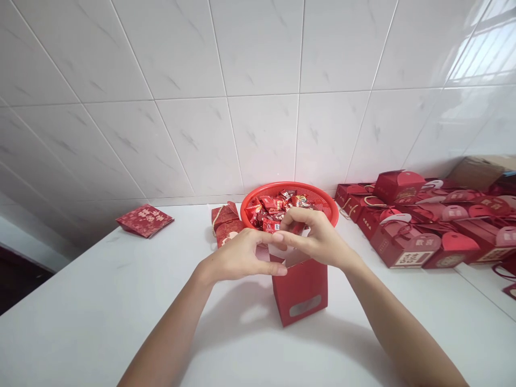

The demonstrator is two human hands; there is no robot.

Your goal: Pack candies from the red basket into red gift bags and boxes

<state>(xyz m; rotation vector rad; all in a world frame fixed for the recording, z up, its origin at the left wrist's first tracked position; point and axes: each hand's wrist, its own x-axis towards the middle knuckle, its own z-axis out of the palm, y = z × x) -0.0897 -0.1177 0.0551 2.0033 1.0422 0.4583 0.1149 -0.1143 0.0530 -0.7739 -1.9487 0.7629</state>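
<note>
An upright red box [303,293] with a clear oval window low on its front stands on the white table, its top at least partly open. My left hand [242,255] is at the box's upper left edge, its thumb against the outside near the rim and its fingers reaching over the top. Above the opening, my right hand [316,236] is curled, thumb and fingertips close to my left fingertips. Whatever may lie between the right fingers is too hidden to name. Behind the hands, a red mesh basket [330,207] holds several wrapped candies [272,204].
Many red gift boxes [415,244] crowd the right side, with a cardboard box [479,169] behind them. A red patterned pouch [226,220] with a cord sits left of the basket. Farther left lies a folded red packet [145,220]. A tiled wall [262,134] borders the white table [121,317].
</note>
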